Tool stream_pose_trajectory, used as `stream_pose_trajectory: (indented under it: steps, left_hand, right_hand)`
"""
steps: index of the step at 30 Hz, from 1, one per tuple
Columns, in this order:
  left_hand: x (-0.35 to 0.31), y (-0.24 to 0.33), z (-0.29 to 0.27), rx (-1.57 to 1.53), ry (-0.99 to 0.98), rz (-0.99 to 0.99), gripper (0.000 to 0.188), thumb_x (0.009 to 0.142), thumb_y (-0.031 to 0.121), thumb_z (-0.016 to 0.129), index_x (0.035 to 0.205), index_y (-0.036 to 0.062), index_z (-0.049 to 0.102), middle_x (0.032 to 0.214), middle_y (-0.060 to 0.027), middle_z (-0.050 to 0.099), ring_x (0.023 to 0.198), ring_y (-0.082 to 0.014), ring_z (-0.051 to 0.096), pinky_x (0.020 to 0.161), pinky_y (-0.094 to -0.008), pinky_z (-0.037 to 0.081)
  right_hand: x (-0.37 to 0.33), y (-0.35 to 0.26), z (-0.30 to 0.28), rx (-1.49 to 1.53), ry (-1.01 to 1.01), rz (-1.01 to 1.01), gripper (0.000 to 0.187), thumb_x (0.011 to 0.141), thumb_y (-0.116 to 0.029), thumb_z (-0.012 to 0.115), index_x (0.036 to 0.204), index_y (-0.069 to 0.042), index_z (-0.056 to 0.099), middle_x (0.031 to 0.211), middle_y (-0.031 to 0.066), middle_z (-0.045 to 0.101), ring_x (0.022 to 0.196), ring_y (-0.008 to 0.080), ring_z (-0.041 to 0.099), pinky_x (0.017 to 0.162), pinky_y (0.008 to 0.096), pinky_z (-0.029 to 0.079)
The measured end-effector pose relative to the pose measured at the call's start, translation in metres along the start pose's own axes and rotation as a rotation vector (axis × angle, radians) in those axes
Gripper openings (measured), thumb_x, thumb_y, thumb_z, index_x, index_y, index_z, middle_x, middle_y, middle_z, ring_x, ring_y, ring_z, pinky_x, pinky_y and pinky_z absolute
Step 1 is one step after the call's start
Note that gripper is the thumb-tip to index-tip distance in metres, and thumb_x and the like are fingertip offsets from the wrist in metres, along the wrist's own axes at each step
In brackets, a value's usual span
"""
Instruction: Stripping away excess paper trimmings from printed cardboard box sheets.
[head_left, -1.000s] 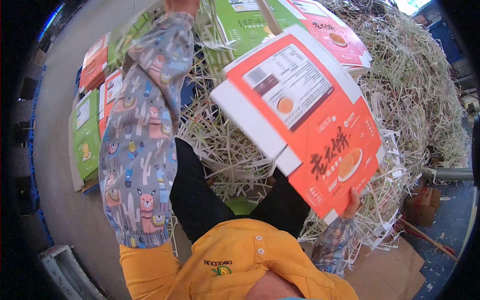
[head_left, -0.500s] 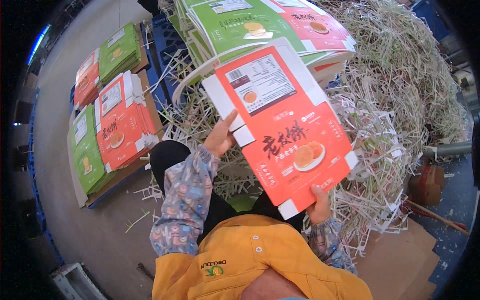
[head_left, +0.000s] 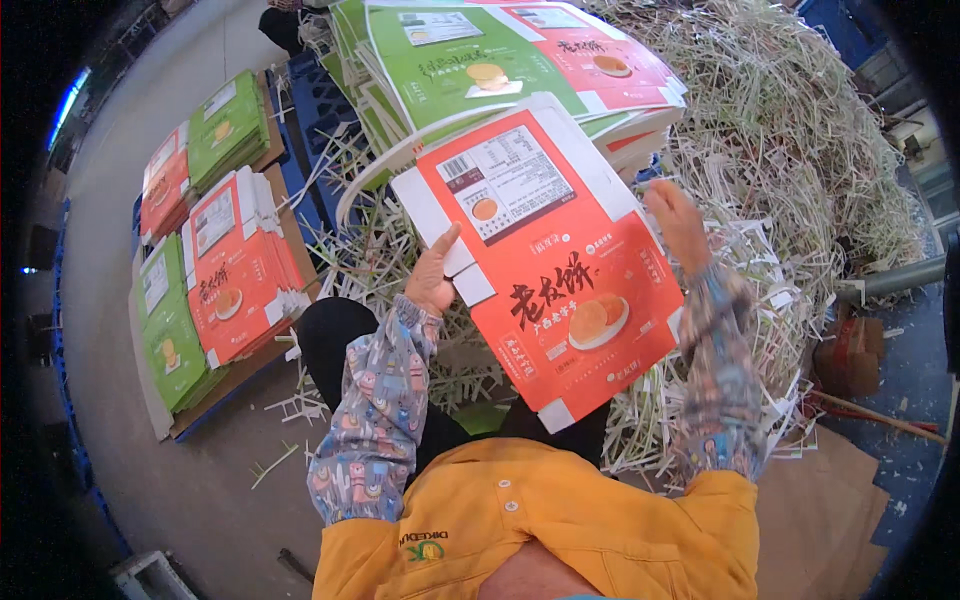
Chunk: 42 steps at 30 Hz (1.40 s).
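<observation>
A flat red-and-white printed carton blank [head_left: 545, 265] lies tilted in front of me, over my lap. Its left edge is gripped by my left hand [head_left: 433, 272], thumb on top and the other fingers hidden underneath. Beyond the blank's right edge, my right hand [head_left: 678, 222] is raised with its fingers bent, slightly blurred; whether it touches the edge cannot be made out. Right behind the blank stands a tall stack of green and red printed sheets [head_left: 470, 65], which the blank's far end overlaps.
Stacks of red blanks [head_left: 240, 275] and green blanks [head_left: 170, 340] sit on a pallet at the left. A large heap of shredded paper strips [head_left: 790, 130] rises at the right. Brown cardboard [head_left: 820, 510] lies on the floor at lower right, near a metal pipe [head_left: 900, 280].
My right hand has left the blank's near right corner and moved up and away along its right side. The left hand keeps its hold; the blank has shifted slightly left.
</observation>
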<state>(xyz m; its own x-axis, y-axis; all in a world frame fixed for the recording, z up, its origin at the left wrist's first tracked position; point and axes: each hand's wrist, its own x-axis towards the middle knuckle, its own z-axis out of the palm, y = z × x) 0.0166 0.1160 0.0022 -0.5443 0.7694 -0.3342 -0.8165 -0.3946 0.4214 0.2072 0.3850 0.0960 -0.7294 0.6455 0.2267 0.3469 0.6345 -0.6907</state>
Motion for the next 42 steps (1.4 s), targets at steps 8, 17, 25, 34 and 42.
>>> stream_pose_trajectory:
  steps: [8,17,25,34,42]
  left_hand:
    - [0.014,-0.005,0.002,0.066,0.037,0.015,0.039,0.077,0.008,0.061,0.112,-0.0003,0.046,0.107,-0.0123,0.055,0.093,-0.0244,0.056,0.079,-0.0391,0.048]
    - [-0.025,0.017,0.033,0.296,-0.034,0.117,0.039,0.076,0.004,0.059,0.113,-0.0024,0.046,0.106,-0.0117,0.056,0.092,-0.0212,0.056,0.078,-0.0328,0.047]
    - [-0.047,0.021,0.048,0.299,-0.046,0.208,0.038,0.076,0.004,0.06,0.111,-0.0012,0.048,0.105,-0.0097,0.057,0.09,-0.0176,0.057,0.076,-0.031,0.048]
    - [-0.053,0.019,0.049,0.523,0.097,0.35,0.029,0.078,0.005,0.058,0.106,-0.0028,0.052,0.097,-0.0075,0.06,0.082,-0.0134,0.057,0.072,-0.0254,0.046]
    - [-0.068,0.023,0.064,0.879,0.12,0.484,0.021,0.079,0.007,0.058,0.096,-0.0047,0.057,0.088,-0.0074,0.062,0.076,-0.0116,0.057,0.067,-0.0253,0.045]
  right_hand:
    - [0.09,0.053,0.079,-0.368,-0.263,-0.152,0.035,0.083,-0.032,0.049,0.076,0.002,0.052,0.071,0.0228,0.056,0.066,0.0358,0.053,0.06,0.0389,0.041]
    - [0.131,0.0,0.039,0.568,-0.507,0.382,0.033,0.084,-0.033,0.052,0.092,-0.001,0.056,0.075,0.0037,0.059,0.063,0.0088,0.056,0.051,0.0217,0.044]
    - [0.178,-0.063,0.051,0.983,-0.63,0.316,0.03,0.082,-0.024,0.058,0.1,-0.001,0.054,0.089,0.0053,0.061,0.07,0.0101,0.059,0.062,0.0242,0.049]
    - [0.13,-0.108,0.046,-0.182,0.165,-0.457,0.03,0.079,-0.028,0.06,0.091,0.0,0.061,0.08,0.0026,0.063,0.068,0.0145,0.06,0.059,0.0275,0.047]
    - [0.167,-0.094,0.041,0.772,-0.26,0.254,0.036,0.079,-0.021,0.062,0.105,0.002,0.052,0.09,0.0062,0.06,0.075,0.0115,0.058,0.064,0.0229,0.045]
